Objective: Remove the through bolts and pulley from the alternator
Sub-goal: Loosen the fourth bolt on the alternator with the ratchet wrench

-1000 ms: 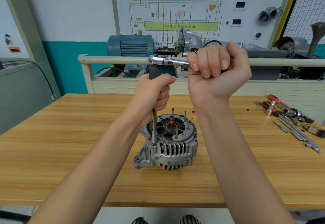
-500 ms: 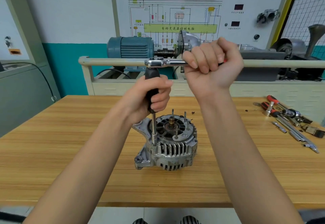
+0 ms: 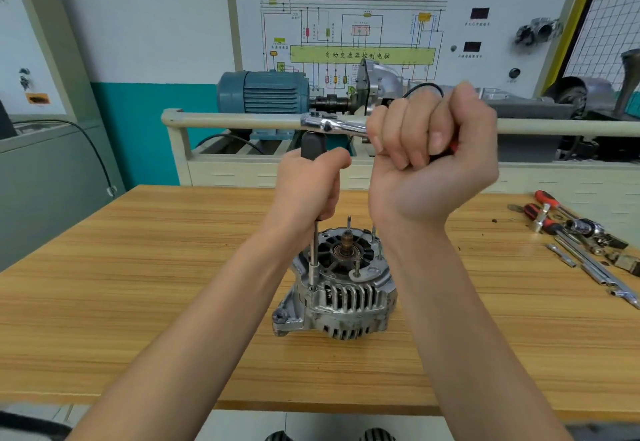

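Alternator [image 3: 341, 293] sits upright on the wooden bench [image 3: 138, 284], near the middle, open end facing up with shaft and studs showing. Your left hand [image 3: 310, 187] is wrapped around the black grip of the long extension [image 3: 314, 253], whose socket end seats on a through bolt [image 3: 312, 289] at the housing's left rim. Your right hand [image 3: 429, 160] is clenched over the handle of the ratchet [image 3: 332, 124], the head sitting atop the extension. Keep the extension plumb over the bolt, or the socket will likely ride off; press down lightly with the left while you swing the right in short arcs. The housing is not clamped, so it may twist; brace it if it does. Upright studs stand just right of the extension. Loose tools [image 3: 581, 243] lie at the far right, well apart. The rail [image 3: 225, 120] runs behind the ratchet and could limit a far swing.
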`<state>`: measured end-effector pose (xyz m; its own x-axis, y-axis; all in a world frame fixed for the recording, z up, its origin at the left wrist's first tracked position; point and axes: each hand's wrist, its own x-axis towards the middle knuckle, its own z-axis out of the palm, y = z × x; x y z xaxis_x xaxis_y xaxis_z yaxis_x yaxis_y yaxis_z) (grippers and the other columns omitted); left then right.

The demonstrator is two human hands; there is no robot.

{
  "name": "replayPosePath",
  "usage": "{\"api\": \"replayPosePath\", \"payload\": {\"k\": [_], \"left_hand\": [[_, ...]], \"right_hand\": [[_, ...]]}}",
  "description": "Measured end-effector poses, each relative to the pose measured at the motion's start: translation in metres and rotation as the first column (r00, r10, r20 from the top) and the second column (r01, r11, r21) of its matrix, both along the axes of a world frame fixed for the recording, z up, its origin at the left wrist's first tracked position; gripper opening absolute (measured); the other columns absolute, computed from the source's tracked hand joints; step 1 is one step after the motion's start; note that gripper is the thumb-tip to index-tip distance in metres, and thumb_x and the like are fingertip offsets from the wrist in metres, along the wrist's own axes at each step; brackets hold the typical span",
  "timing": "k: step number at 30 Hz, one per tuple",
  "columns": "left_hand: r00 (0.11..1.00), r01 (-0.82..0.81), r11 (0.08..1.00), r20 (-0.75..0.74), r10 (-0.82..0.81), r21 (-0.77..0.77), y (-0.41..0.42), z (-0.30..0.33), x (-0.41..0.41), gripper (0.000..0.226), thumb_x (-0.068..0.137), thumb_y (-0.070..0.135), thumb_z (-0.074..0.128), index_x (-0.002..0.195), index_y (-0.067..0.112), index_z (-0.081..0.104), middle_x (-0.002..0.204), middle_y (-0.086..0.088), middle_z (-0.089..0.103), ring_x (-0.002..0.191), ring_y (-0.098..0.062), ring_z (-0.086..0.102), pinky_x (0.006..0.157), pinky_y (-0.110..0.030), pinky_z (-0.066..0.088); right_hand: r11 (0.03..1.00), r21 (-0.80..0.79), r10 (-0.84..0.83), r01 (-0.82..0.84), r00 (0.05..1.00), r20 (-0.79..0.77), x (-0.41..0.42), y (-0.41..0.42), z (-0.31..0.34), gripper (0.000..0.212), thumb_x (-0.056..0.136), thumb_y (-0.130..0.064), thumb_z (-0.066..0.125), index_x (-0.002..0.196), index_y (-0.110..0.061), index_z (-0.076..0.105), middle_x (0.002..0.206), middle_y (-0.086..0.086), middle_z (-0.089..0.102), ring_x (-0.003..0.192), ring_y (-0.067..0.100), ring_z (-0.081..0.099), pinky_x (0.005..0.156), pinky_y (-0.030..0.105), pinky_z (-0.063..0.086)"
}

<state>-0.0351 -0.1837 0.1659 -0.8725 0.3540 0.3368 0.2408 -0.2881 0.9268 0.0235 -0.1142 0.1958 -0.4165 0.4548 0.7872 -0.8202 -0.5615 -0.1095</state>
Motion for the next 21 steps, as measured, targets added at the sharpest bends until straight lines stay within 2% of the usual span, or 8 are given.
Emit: {"api": "replayPosePath", "payload": {"k": [3, 5, 7, 10, 13, 15, 17, 21], "left_hand": [[0.985, -0.171, 0.985, 0.002, 0.171, 0.02, 0.006, -0.002, 0.002, 0.037, 0.082, 0.0, 0.054, 0.06, 0.016, 0.029, 0.051, 0.0, 0.023, 0.038, -0.013, 0.016, 0.038, -0.017, 0.017], [0.983, -0.182, 0.983, -0.006, 0.182, 0.021, 0.004, -0.003, 0.002, 0.036, 0.082, 0.0, 0.055, 0.062, 0.017, 0.031, 0.053, -0.001, 0.024, 0.04, -0.014, 0.017, 0.039, -0.018, 0.017], [0.997, -0.07, 0.998, -0.033, 0.07, 0.001, -0.005, -0.003, 0.0, 0.039, 0.083, -0.001, 0.056, 0.06, 0.017, 0.03, 0.047, 0.002, 0.025, 0.037, -0.013, 0.019, 0.038, -0.018, 0.019], [0.97, 0.227, 0.972, -0.072, -0.232, -0.066, -0.024, 0.004, -0.004, 0.039, 0.082, 0.003, 0.06, 0.054, 0.015, 0.035, 0.043, 0.003, 0.028, 0.039, -0.014, 0.025, 0.043, -0.023, 0.023], [0.9, 0.422, 0.903, -0.082, -0.428, -0.085, -0.03, 0.009, -0.005, 0.035, 0.075, 0.008, 0.059, 0.046, 0.018, 0.041, 0.041, 0.004, 0.032, 0.038, -0.014, 0.03, 0.043, -0.021, 0.027], [0.902, 0.417, 0.905, -0.084, -0.423, -0.085, -0.024, 0.009, -0.002, 0.041, 0.078, 0.006, 0.059, 0.046, 0.018, 0.037, 0.039, 0.005, 0.028, 0.033, -0.012, 0.026, 0.038, -0.018, 0.025], [0.931, 0.347, 0.933, -0.089, -0.355, -0.089, -0.017, 0.007, -0.001, 0.048, 0.086, 0.003, 0.057, 0.049, 0.017, 0.029, 0.038, 0.006, 0.023, 0.03, -0.009, 0.019, 0.036, -0.015, 0.018], [0.982, 0.173, 0.983, -0.068, -0.176, -0.055, -0.009, 0.006, -0.002, 0.05, 0.09, 0.001, 0.051, 0.05, 0.02, 0.029, 0.038, 0.006, 0.023, 0.031, -0.01, 0.016, 0.037, -0.017, 0.014]], "right_hand": [[0.997, 0.01, -0.078, 0.079, 0.996, -0.039, 0.002, -0.007, 0.0, 0.045, 0.083, -0.006, 0.034, 0.04, -0.017, 0.037, 0.035, -0.005, 0.029, 0.033, 0.007, 0.021, 0.046, 0.026, 0.017], [0.999, 0.034, -0.042, 0.043, 0.999, -0.016, 0.001, -0.005, 0.001, 0.047, 0.083, -0.007, 0.034, 0.038, -0.016, 0.036, 0.033, -0.004, 0.028, 0.032, 0.008, 0.021, 0.046, 0.025, 0.019], [0.996, 0.074, 0.037, -0.04, 0.999, 0.034, -0.002, 0.004, 0.005, 0.05, 0.087, -0.009, 0.032, 0.038, -0.018, 0.036, 0.033, -0.006, 0.027, 0.032, 0.009, 0.021, 0.046, 0.023, 0.022], [0.962, 0.059, 0.255, -0.266, 0.955, 0.154, -0.011, 0.022, 0.014, 0.05, 0.088, -0.011, 0.033, 0.038, -0.017, 0.036, 0.033, -0.005, 0.026, 0.033, 0.009, 0.018, 0.044, 0.022, 0.025], [0.833, -0.136, 0.554, -0.537, 0.805, 0.214, -0.027, 0.034, 0.015, 0.046, 0.083, -0.015, 0.037, 0.037, -0.015, 0.034, 0.031, -0.004, 0.026, 0.035, 0.01, 0.011, 0.043, 0.02, 0.023], [0.75, -0.259, 0.656, -0.608, 0.735, 0.174, -0.034, 0.04, 0.011, 0.046, 0.083, -0.015, 0.037, 0.037, -0.015, 0.033, 0.03, -0.004, 0.026, 0.032, 0.01, 0.013, 0.04, 0.021, 0.022], [0.762, -0.307, 0.632, -0.571, 0.758, 0.161, -0.034, 0.042, 0.008, 0.045, 0.082, -0.014, 0.038, 0.038, -0.016, 0.033, 0.031, -0.004, 0.025, 0.027, 0.011, 0.021, 0.037, 0.023, 0.023], [0.899, -0.252, 0.405, -0.359, 0.9, 0.163, -0.019, 0.033, 0.007, 0.043, 0.08, -0.013, 0.039, 0.038, -0.017, 0.034, 0.033, -0.006, 0.024, 0.031, 0.01, 0.019, 0.039, 0.021, 0.022]]}}
